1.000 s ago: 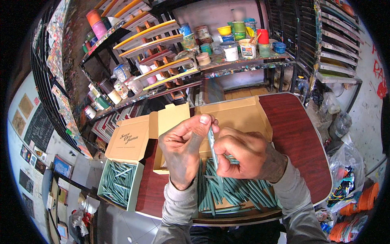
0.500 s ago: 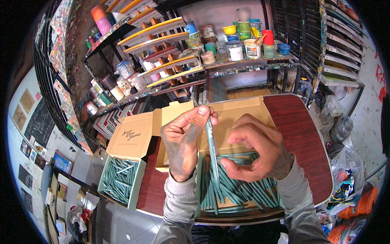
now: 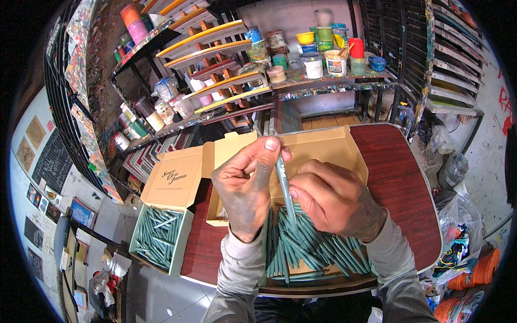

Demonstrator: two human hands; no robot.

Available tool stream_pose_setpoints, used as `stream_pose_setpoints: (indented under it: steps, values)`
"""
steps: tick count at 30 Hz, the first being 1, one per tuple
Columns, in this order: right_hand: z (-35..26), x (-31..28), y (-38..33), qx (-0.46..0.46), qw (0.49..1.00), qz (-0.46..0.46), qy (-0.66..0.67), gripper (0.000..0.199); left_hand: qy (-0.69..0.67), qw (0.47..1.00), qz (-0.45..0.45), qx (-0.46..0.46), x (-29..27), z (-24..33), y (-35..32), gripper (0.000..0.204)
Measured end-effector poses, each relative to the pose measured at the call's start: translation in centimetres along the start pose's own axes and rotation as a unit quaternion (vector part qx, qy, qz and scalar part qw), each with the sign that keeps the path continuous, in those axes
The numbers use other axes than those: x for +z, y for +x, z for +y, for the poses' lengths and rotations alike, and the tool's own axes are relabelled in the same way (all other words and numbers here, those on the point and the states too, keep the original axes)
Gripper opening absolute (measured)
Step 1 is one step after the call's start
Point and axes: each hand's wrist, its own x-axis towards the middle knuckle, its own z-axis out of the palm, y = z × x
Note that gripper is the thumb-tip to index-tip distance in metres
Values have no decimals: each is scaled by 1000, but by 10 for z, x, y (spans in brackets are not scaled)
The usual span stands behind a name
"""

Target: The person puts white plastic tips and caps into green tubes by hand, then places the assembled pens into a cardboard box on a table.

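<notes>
- Far left: pale-green cardboard box [image 3: 181, 248], brown cardboard lid [image 3: 168, 192] flipped up, packed with slim teal pencil-shaped sticks [image 3: 158, 231].
- Next over, an open plain brown cardboard box [image 3: 229, 146], partly behind the bare left hand [image 3: 247, 183].
- Left grip's pinched closed on the top end of 1 teal stick [image 3: 286, 188], tilted over a pile.
- Bare right hand [image 3: 336, 199]: fingers curled, thumb right by that stick; can't tell if its grip's got it.
- Below: another open cardboard box [image 3: 329, 142] holding the teal pile [image 3: 309, 255], on a dark-red wood-look desk [image 3: 399, 177].
</notes>
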Motion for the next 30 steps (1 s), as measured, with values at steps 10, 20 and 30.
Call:
stream_pose_setpoints:
  steps: [10,20,30]
  values:
    - [-19,-14,-1,-11,994,-101,-25,20,1,1000,18,1,-17,-12,15,27]
    - [-27,5,-14,-35,992,-114,-41,18,-107,994,27,-9,-40,-30,33,27]
    - [-32,4,-16,-18,980,-195,27,17,-162,985,20,-57,-50,-44,42,25]
